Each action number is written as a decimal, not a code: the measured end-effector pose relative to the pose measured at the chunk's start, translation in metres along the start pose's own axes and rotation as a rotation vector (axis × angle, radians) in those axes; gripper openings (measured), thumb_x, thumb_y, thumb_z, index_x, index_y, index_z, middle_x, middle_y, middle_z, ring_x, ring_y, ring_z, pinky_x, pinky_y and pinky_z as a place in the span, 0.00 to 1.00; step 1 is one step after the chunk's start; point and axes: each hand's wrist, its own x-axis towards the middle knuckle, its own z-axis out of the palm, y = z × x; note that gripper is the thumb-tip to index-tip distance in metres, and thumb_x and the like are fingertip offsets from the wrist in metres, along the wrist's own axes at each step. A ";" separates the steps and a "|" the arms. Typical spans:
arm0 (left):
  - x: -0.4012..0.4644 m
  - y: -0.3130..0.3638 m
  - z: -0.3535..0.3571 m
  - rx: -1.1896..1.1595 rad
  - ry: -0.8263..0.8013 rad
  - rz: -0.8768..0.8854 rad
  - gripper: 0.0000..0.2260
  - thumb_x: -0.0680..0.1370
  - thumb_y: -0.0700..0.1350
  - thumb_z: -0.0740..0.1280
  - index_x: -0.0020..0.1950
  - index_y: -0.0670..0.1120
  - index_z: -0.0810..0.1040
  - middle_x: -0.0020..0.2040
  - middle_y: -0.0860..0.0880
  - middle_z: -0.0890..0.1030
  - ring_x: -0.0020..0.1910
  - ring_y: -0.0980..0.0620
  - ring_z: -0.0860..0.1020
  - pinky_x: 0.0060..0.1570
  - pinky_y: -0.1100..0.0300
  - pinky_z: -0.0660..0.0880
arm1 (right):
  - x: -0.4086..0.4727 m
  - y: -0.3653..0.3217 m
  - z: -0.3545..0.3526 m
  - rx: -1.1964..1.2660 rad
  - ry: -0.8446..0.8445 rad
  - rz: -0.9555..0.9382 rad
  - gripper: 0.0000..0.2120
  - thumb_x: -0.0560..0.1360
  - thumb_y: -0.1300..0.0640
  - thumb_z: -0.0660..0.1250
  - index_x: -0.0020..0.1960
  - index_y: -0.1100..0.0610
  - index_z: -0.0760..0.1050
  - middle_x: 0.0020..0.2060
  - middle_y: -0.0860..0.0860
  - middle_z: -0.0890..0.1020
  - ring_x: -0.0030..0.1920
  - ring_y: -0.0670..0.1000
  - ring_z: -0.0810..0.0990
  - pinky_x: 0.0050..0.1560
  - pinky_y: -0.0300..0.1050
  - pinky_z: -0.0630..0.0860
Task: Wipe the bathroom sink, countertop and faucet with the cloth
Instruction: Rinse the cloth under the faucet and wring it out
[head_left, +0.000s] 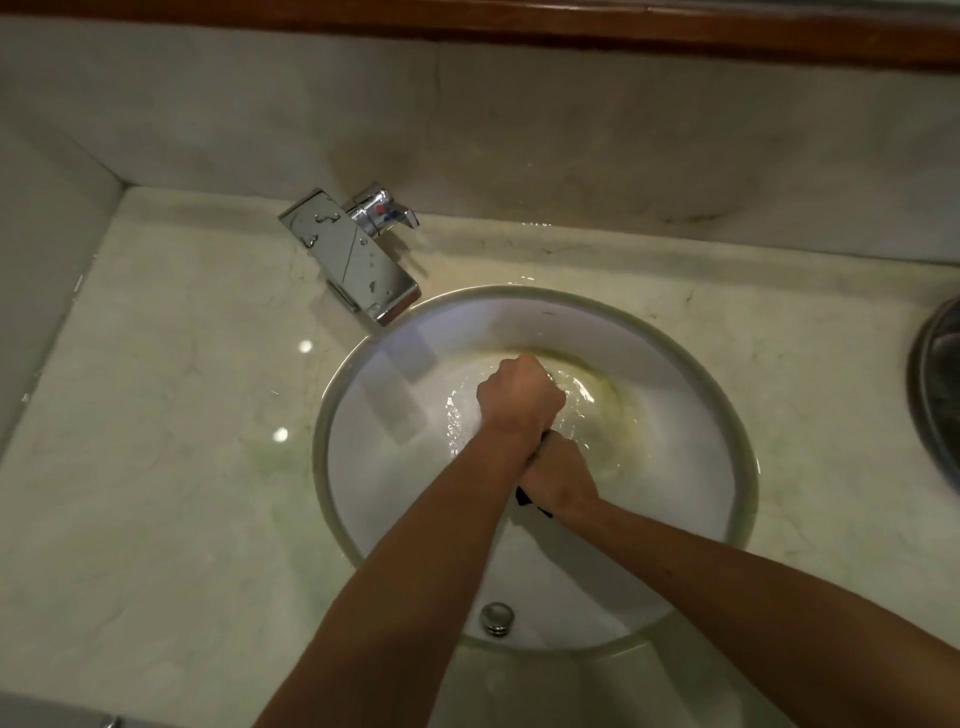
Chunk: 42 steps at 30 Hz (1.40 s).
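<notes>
1. You are looking at a faucet (353, 254) of polished chrome metal, mirror-bright and beaded with water drops.
2. The sink (685, 374) is showing smooth, glossy white ceramic with a pale glazed rim, and its water is glinting.
3. The countertop (171, 415) is gleaming as veined, cream marble-like stone, reflecting lights.
4. The wall (571, 130) behind is looking like duller stone.
5. A wood trim (519, 31) is running above, brown and semi-glossy.
6. You are holding a dark cloth (524, 496), barely visible.
7. The overflow cap (497, 618) is shining as metal.

Dark cloth (525, 496) bunched over white sink (691, 519).
</notes>
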 end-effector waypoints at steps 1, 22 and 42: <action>-0.001 0.001 0.001 0.015 0.011 0.000 0.11 0.78 0.43 0.65 0.38 0.47 0.66 0.43 0.48 0.73 0.51 0.41 0.81 0.45 0.57 0.69 | -0.001 0.000 -0.001 -0.028 0.003 -0.005 0.18 0.79 0.53 0.62 0.32 0.56 0.77 0.16 0.45 0.75 0.20 0.44 0.75 0.38 0.48 0.83; -0.008 -0.015 -0.054 -0.707 -0.314 -0.036 0.43 0.76 0.67 0.68 0.83 0.52 0.54 0.83 0.45 0.60 0.81 0.41 0.60 0.78 0.42 0.59 | -0.017 0.011 -0.052 0.023 0.321 0.017 0.12 0.72 0.50 0.73 0.52 0.53 0.76 0.37 0.51 0.82 0.38 0.56 0.81 0.38 0.49 0.79; -0.122 0.044 -0.072 -1.401 -0.279 -0.092 0.20 0.85 0.51 0.61 0.67 0.38 0.81 0.63 0.38 0.83 0.64 0.39 0.80 0.69 0.46 0.74 | -0.098 0.000 -0.154 1.002 -0.531 -0.052 0.22 0.74 0.52 0.75 0.65 0.60 0.79 0.56 0.58 0.85 0.53 0.56 0.84 0.52 0.48 0.81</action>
